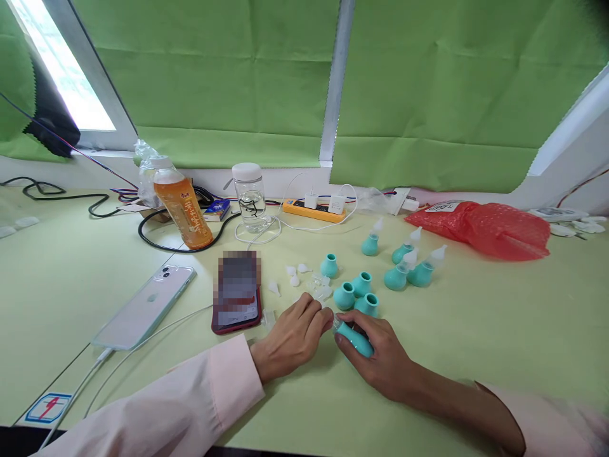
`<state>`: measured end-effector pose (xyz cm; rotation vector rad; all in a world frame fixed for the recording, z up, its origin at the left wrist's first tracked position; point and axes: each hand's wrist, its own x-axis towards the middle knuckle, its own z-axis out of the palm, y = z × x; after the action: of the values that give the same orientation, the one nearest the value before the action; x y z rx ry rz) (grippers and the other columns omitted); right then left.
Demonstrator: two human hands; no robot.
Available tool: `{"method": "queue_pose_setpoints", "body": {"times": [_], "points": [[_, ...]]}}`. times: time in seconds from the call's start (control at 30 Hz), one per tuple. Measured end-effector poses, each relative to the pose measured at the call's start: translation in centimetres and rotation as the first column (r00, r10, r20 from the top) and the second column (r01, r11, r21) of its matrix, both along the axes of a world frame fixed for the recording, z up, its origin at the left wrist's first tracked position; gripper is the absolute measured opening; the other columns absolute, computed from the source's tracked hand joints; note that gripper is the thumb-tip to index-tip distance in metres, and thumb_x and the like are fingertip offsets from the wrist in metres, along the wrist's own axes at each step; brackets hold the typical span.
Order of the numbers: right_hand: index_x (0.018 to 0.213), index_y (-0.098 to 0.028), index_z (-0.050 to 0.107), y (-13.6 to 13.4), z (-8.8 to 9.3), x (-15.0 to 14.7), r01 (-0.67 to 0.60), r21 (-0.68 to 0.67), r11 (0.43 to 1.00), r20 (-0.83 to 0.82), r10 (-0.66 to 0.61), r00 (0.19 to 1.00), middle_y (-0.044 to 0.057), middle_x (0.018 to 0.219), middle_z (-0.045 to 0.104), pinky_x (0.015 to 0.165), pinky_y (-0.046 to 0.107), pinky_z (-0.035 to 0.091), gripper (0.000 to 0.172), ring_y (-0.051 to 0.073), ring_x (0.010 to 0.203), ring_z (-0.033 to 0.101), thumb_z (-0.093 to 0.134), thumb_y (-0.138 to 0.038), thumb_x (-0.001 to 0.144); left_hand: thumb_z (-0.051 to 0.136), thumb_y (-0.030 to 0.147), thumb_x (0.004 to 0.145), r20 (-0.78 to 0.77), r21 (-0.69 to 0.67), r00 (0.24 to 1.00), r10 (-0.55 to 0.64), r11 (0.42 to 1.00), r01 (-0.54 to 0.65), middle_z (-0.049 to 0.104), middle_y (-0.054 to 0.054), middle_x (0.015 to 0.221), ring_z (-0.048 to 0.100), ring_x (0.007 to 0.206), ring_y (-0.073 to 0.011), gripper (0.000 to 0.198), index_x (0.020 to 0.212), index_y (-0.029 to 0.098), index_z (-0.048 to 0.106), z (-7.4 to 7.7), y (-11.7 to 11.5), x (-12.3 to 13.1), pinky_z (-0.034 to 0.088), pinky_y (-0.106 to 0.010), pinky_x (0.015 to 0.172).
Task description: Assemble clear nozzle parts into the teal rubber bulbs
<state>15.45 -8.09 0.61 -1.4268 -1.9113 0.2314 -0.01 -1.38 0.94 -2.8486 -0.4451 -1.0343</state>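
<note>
My right hand is wrapped round a teal rubber bulb of a nasal aspirator, tilted with its neck toward my left hand. A clear plastic fitting shows at the bulb's neck. Closed in a pinch, my left hand has its fingertips on that fitting, and they partly hide it. Just beyond my hands stand several open-topped teal bulbs. Loose clear fittings and small white tips lie beyond my left hand. Farther right are several bulbs with white tips on, such as this aspirator.
Left of my hands lie a phone in a red case and a white phone on a charging cable. Behind stand an orange drink bottle, a clear water bottle and an orange power strip. A red plastic bag lies right.
</note>
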Motion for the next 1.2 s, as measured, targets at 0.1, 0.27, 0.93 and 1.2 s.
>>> {"method": "queue_pose_setpoints", "body": {"times": [0.1, 0.27, 0.93, 1.2], "points": [[0.084, -0.019, 0.049, -0.3, 0.5, -0.1, -0.023, -0.172, 0.985, -0.146, -0.003, 0.989, 0.001, 0.070, 0.059, 0.056, 0.025, 0.044, 0.012, 0.014, 0.062, 0.054, 0.044, -0.027, 0.078, 0.029, 0.007, 0.084, 0.149, -0.029, 0.986, -0.077, 0.996, 0.082, 0.044, -0.002, 0.061, 0.034, 0.060, -0.0138, 0.016, 0.074, 0.015, 0.039, 0.1, -0.1, -0.2, 0.035, -0.024, 0.049], [0.088, -0.020, 0.048, -1.0, 0.8, -0.2, -0.079, -0.216, 0.973, -0.282, 0.015, 0.959, 0.001, 0.076, 0.057, 0.063, 0.026, 0.044, 0.014, 0.014, 0.069, 0.053, 0.044, -0.030, 0.078, 0.034, 0.013, 0.084, 0.222, -0.189, 0.971, 0.091, 0.981, -0.048, 0.051, -0.003, 0.068, 0.038, 0.068, -0.0148, 0.011, 0.079, 0.015, 0.043, 0.9, 0.8, -0.5, 0.040, -0.026, 0.058], [0.092, -0.021, 0.053, -1.9, 2.7, -1.3, -0.317, -0.434, 0.843, -0.121, 0.294, 0.948, 0.004, 0.090, 0.062, 0.074, 0.031, 0.044, 0.016, 0.018, 0.083, 0.056, 0.045, -0.027, 0.079, 0.029, 0.022, 0.082, -0.033, -0.576, 0.975, -0.220, 0.802, 0.161, 0.033, 0.003, 0.044, 0.030, 0.043, -0.0080, 0.036, 0.046, 0.016, 0.033, 1.3, -1.5, -0.4, 0.028, -0.022, 0.043], [0.083, -0.022, 0.057, -1.3, 5.4, 0.5, -0.439, -0.149, 0.886, 0.232, 0.463, 0.856, 0.003, 0.071, 0.061, 0.057, 0.026, 0.043, 0.014, 0.016, 0.064, 0.056, 0.045, -0.024, 0.078, 0.019, 0.036, 0.083, 0.210, -0.963, 0.978, -0.021, 0.170, 0.210, 0.019, 0.007, 0.038, 0.021, 0.035, -0.0048, 0.041, 0.046, 0.019, 0.019, 1.9, -0.5, -0.2, 0.021, -0.020, 0.036]]}}
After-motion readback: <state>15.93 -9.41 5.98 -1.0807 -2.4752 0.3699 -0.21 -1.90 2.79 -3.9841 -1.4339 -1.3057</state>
